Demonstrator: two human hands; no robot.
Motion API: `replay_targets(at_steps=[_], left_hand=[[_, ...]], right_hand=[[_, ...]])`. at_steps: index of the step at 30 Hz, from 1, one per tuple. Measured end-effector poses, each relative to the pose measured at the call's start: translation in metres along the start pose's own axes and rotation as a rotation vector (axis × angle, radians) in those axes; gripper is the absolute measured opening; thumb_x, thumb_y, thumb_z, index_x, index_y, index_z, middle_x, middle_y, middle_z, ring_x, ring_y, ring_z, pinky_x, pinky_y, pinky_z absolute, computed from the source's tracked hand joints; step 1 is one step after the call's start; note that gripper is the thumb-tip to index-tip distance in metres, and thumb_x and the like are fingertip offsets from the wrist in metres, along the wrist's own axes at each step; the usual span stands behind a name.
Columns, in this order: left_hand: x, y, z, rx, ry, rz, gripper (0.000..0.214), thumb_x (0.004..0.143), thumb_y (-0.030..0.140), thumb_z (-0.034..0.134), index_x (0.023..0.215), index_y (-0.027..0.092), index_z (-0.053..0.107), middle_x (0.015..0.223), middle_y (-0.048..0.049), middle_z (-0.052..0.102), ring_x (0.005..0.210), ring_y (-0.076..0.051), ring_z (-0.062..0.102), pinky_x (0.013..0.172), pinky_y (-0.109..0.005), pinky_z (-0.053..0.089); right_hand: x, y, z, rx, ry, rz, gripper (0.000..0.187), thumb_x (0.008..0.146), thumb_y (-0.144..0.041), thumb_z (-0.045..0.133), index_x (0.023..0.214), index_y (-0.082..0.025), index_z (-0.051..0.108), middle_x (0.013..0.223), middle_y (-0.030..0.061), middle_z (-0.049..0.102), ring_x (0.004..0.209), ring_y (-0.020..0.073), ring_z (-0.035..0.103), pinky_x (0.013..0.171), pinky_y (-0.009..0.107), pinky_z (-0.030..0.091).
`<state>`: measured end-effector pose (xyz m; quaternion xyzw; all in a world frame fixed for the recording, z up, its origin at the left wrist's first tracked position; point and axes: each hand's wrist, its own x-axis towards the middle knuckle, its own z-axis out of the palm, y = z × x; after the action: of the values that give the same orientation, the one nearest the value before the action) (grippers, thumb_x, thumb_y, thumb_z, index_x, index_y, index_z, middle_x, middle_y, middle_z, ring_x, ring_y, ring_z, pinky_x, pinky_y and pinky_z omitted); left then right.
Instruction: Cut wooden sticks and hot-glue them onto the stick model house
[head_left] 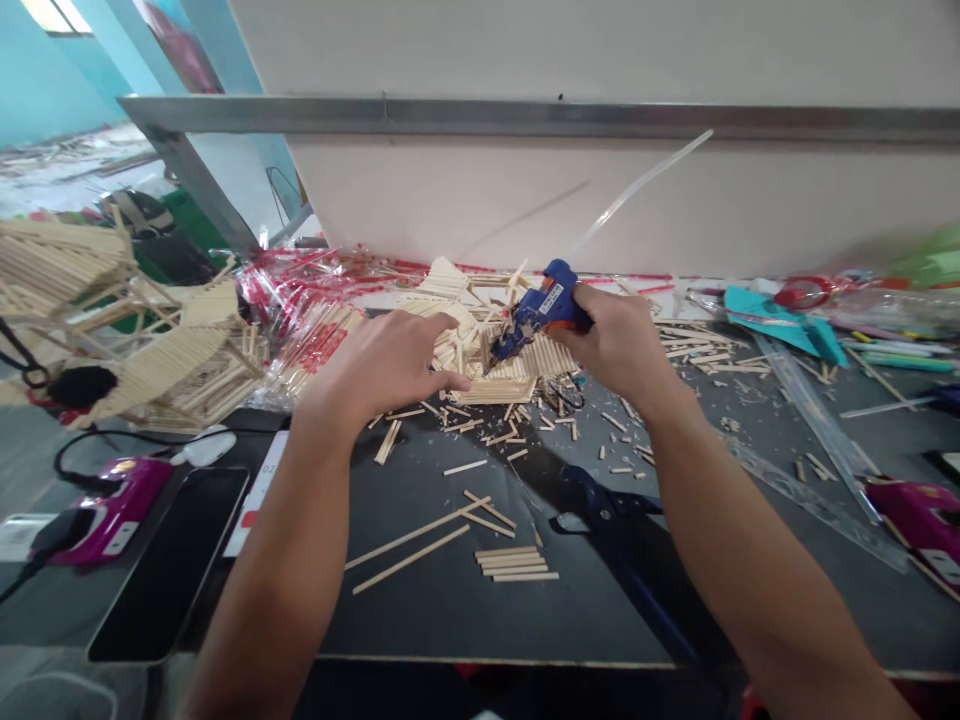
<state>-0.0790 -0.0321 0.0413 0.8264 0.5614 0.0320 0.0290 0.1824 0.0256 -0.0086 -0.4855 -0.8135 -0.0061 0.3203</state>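
My right hand (626, 335) is wrapped round a blue hot glue gun (551, 298), which points down and left. A long clear glue stick (652, 178) sticks up from its back end. The nozzle is at a small wooden stick model (499, 392), built of thin pale sticks laid side by side. My left hand (386, 358) grips the left side of this model, thumb at the front and index finger behind; its other fingers are hidden. Whether the nozzle touches the wood, I cannot tell.
Cut stick pieces (521, 565) and blue-handled cutters (622, 540) lie in front. At left are larger stick models (172, 365), a phone (172, 565) and a purple power socket (124, 510). Red-and-clear wrappers (300, 290) lie behind; a clear ruler (817, 500) is at right.
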Motion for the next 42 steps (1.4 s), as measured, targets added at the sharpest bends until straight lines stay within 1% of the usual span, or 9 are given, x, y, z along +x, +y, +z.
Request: replay_targets(at_steps=[6,10,13,19,24,31,35,42], left_hand=[[-0.0002,0.0013,-0.0018,-0.001,-0.002,-0.003,0.063,0.085,0.056,0.066,0.134,0.018,0.058,0.091,-0.0086,0.073,0.08,-0.023,0.065,0.066,-0.031,0.036],[-0.0004,0.0022,-0.0019,0.007,-0.005,0.002,0.062,0.086,0.055,0.066,0.134,0.017,0.058,0.09,-0.0092,0.073,0.08,-0.024,0.064,0.066,-0.031,0.036],[0.0001,0.0019,-0.0005,0.006,0.002,0.013,0.064,0.086,0.057,0.064,0.134,0.016,0.057,0.09,-0.0098,0.072,0.081,-0.024,0.064,0.066,-0.032,0.037],[0.0013,0.0009,0.0022,0.018,0.004,0.019,0.064,0.085,0.059,0.064,0.134,0.018,0.058,0.087,-0.0087,0.072,0.079,-0.024,0.064,0.067,-0.031,0.037],[0.0024,0.0014,0.0051,0.045,-0.006,0.03,0.063,0.086,0.06,0.063,0.135,0.021,0.056,0.088,-0.0083,0.072,0.079,-0.024,0.064,0.068,-0.03,0.037],[0.0026,0.0024,0.0064,0.075,0.004,0.04,0.063,0.087,0.062,0.06,0.135,0.021,0.056,0.086,-0.0085,0.071,0.081,-0.027,0.065,0.065,-0.031,0.037],[0.0025,0.005,0.0055,0.083,-0.001,0.037,0.064,0.088,0.063,0.058,0.137,0.021,0.055,0.086,-0.0089,0.071,0.084,-0.027,0.066,0.068,-0.032,0.039],[0.0033,0.0069,0.0064,0.065,-0.006,0.017,0.067,0.087,0.066,0.058,0.138,0.022,0.055,0.092,-0.0112,0.07,0.093,-0.032,0.064,0.076,-0.036,0.042]], right_hand=[[0.0003,0.0006,0.0029,-0.009,0.026,-0.019,0.009,0.08,-0.027,0.065,0.084,-0.02,0.062,0.066,0.0034,0.061,0.057,0.0187,0.051,0.056,0.031,0.03],[-0.0002,0.0008,0.0038,-0.007,0.035,-0.015,0.007,0.08,-0.025,0.064,0.085,-0.02,0.062,0.068,0.0041,0.063,0.058,0.0191,0.053,0.056,0.031,0.031],[-0.0004,0.0012,0.0044,-0.009,0.039,-0.025,0.007,0.081,-0.026,0.063,0.086,-0.02,0.062,0.07,0.0048,0.064,0.059,0.0195,0.053,0.056,0.032,0.032],[0.0002,0.0007,0.0053,-0.007,0.053,-0.017,0.01,0.082,-0.028,0.062,0.088,-0.02,0.063,0.069,0.0047,0.064,0.059,0.0193,0.053,0.056,0.031,0.033],[0.0015,0.0008,0.0042,-0.034,0.066,0.004,0.01,0.083,-0.028,0.062,0.089,-0.02,0.063,0.07,0.005,0.065,0.061,0.0205,0.056,0.057,0.032,0.034],[0.0016,0.0018,0.0053,-0.033,0.065,0.015,0.011,0.084,-0.027,0.063,0.093,-0.02,0.064,0.075,0.0068,0.067,0.065,0.0226,0.059,0.06,0.032,0.036],[0.0013,0.0024,0.0064,-0.04,0.067,0.021,0.013,0.085,-0.027,0.062,0.095,-0.02,0.065,0.077,0.0073,0.068,0.067,0.0227,0.06,0.061,0.033,0.038],[0.0008,0.0028,0.0084,-0.052,0.059,0.053,0.019,0.089,-0.032,0.06,0.102,-0.02,0.066,0.083,0.0091,0.069,0.076,0.0253,0.063,0.067,0.036,0.043]])
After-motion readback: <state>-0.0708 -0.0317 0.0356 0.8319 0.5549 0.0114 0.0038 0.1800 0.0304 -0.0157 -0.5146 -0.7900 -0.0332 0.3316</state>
